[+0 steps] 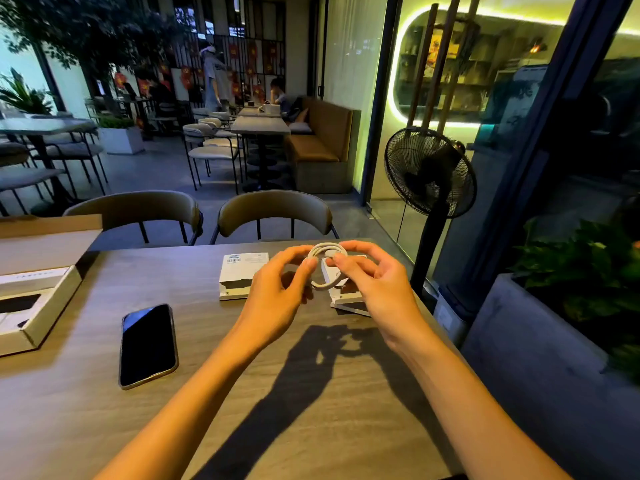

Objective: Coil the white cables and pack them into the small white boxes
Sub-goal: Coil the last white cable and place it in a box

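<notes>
A white cable [326, 251], wound into a small round coil, is held above the wooden table between both hands. My left hand [277, 292] pinches the coil's left side with thumb and fingers. My right hand [372, 282] pinches its right side, other fingers spread. One small white box [239, 275] with a barcode label lies on the table just left of my hands. A second small white box [346, 296], open, lies under my right hand and is partly hidden by it.
A black phone [148, 346] lies face up at the left. A larger open cardboard box [38, 299] sits at the table's left edge. Two chairs [273, 211] stand behind the table [86, 410]. A black standing fan [429, 174] is at the right.
</notes>
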The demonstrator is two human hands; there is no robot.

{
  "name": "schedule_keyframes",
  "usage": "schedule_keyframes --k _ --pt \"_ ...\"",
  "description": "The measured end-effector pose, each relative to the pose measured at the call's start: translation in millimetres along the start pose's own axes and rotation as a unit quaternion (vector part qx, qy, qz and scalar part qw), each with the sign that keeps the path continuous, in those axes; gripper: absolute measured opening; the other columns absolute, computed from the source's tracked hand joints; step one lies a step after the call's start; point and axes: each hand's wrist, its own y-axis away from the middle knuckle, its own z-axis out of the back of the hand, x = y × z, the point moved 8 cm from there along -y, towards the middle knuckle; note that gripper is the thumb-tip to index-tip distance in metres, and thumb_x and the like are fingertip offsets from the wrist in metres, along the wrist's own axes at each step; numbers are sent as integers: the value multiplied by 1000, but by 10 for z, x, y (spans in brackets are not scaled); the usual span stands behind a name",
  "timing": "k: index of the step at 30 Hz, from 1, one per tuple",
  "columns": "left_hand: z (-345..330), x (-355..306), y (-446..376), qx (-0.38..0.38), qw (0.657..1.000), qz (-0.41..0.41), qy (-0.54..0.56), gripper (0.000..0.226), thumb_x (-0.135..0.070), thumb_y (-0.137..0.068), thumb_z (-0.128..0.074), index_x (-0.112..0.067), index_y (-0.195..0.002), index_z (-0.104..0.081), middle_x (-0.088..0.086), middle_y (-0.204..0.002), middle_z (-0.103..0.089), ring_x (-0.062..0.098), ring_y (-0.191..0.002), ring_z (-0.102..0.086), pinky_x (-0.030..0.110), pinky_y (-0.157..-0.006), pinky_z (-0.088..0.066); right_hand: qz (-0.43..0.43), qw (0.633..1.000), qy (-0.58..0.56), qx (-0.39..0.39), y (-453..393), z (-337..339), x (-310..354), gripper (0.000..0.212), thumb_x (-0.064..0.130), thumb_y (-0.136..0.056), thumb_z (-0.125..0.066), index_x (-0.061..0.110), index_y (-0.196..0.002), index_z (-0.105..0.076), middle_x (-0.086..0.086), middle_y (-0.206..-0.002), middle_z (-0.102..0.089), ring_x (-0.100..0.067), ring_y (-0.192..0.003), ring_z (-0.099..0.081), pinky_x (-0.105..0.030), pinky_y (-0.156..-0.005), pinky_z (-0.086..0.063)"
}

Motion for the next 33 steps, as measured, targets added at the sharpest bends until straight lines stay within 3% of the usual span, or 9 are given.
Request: schedule_keyframes --k 3,8,13,16,18,21,25,29,33 --pt "5 116 -31 -4 997 41 62 29 -26 -97 -61 -21 -126 -64 -3 -104 -69 17 -82 -72 29 -69 -62 -38 999 -16 -22 -65 29 -175 27 39 -89 -76 31 -114 -70 0 -110 -78 -21 -103 -74 -53 -88 -61" --pt "-6 337 -40 -49 986 96 126 30 -22 -95 -64 -16 -125 -66 4 -115 -68 14 -90 -74 25 -67 -60 -68 997 -41 16 -107 -147 -397 31 32 -94 -71 22 -123 -68 -1 -108 -79 -16 -97 -76 -22 -75 -60" --pt "36 518 3 -65 971 148 176 33 -25 -91 -69 -18 -124 -68 3 -108 -73 15 -89 -75 26 -69 -61 -57 998 -3 8 -178 -175 -513 34 22 -92 -75 21 -125 -70 2 -112 -77 -14 -104 -74 -27 -87 -61" --pt "110 613 -14 -53 974 163 150 39 -38 -89 -67 -24 -125 -66 -3 -108 -74 11 -94 -74 26 -75 -60 -50 999 -9 -13 -228 -148 -534 34 18 -91 -76 19 -125 -71 2 -110 -77 -11 -101 -74 -20 -80 -60" --pt "231 708 -26 -73 984 139 88 34 -41 -91 -64 -25 -121 -66 -5 -110 -72 14 -99 -72 25 -79 -58 -50 998 -16 -26 -260 -108 -531 34 15 -91 -75 17 -125 -71 0 -110 -78 -10 -99 -74 -19 -78 -60" --pt "432 995 -78 -65 979 68 -179 24 -24 -95 -65 -24 -119 -64 2 -125 -62 24 -118 -60 36 -94 -53 -52 998 -17 -29 -296 -72 -541 35 13 -92 -74 15 -127 -70 -2 -110 -78 -14 -101 -75 -24 -83 -61" --pt "586 1647 -189 38 852 103 -512 43 -26 -95 -62 -17 -135 -52 9 -141 -46 28 -125 -43 38 -102 -39 -48 998 -21 -22 -318 -76 -544 36 13 -92 -74 15 -127 -70 -2 -111 -78 -16 -102 -74 -18 -76 -59" --pt "687 1857 -264 62 794 112 -595 34 -33 -97 -55 -18 -127 -58 7 -131 -49 26 -119 -40 36 -98 -38 -43 999 -21 -20 -340 -91 -559 35 12 -91 -75 13 -126 -70 -2 -108 -79 -16 -102 -74 -21 -78 -60" --pt "707 1738 -277 53 806 52 -587 30 -41 -93 -62 -22 -115 -66 0 -124 -56 22 -114 -40 37 -93 -35 -46 998 -26 -24 -367 -59 -530 37 16 -90 -77 15 -126 -70 -2 -109 -79 -20 -104 -74 -33 -90 -61"
